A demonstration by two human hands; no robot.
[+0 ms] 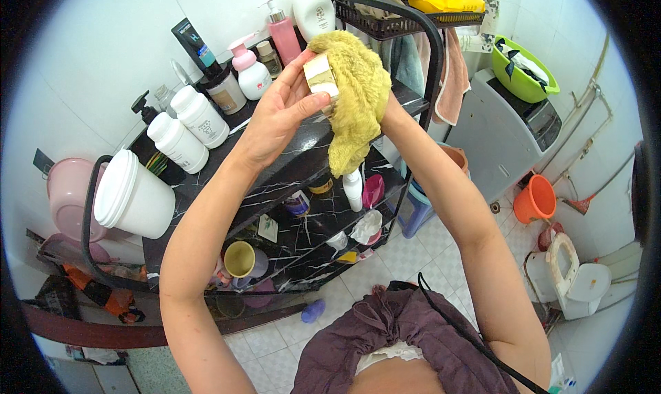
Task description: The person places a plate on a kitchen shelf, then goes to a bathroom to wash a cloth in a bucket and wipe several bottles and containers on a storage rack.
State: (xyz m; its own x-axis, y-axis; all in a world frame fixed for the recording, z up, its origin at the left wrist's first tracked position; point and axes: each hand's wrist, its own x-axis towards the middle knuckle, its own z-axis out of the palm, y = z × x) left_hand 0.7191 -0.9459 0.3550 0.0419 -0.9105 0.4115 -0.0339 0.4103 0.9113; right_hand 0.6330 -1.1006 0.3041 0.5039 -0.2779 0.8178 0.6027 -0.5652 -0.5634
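Observation:
My left hand (289,102) grips a small container with a shiny gold cap (321,76), thumb at its lower edge and fingers behind it. A fluffy yellow-green cloth (359,94) lies against the container's right side. Beneath this cloth my right hand (386,105) is mostly hidden, with only the wrist side showing; the cloth is draped over it. Both hands are above the top shelf of a black marble-patterned rack (279,159). Behind them stand a pink pump bottle (284,35), a small glass bottle (269,58) and a white foam bottle with pink pump (251,74).
White jars (178,143) and a lidded white bucket (137,195) stand at the left of the shelf. Lower shelves hold a yellow mug (240,259) and bottles. A black basket (382,25) is at upper right, near a washing machine (496,131) bearing a green basin (524,71).

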